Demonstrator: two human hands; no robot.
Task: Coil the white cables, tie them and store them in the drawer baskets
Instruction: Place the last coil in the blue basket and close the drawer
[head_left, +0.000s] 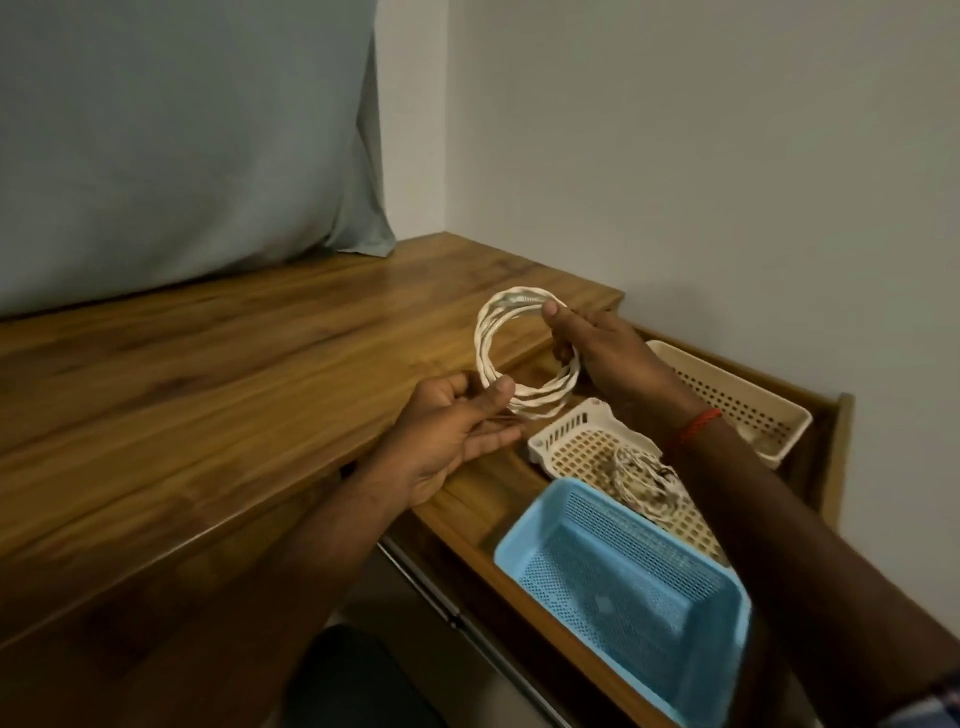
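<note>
Glossy wood, plastic baskets and a white cable.
The desk top (208, 364) is smooth varnished wood that catches the light along its grain. The coiled cable (485, 332) has a smooth, white, plastic-looking sheath. The blue basket (524, 540), near cream basket (561, 426) and far cream basket (779, 415) are perforated plastic. The grey cloth (182, 156) and the wall (727, 156) look matt.

White cable (484, 353), wound into a round twisted ring, upright in the air above the open drawer (467, 504). Second coiled cable (644, 480) lying in the white basket (566, 422), between blue basket (618, 597) and beige basket (737, 397).
</note>
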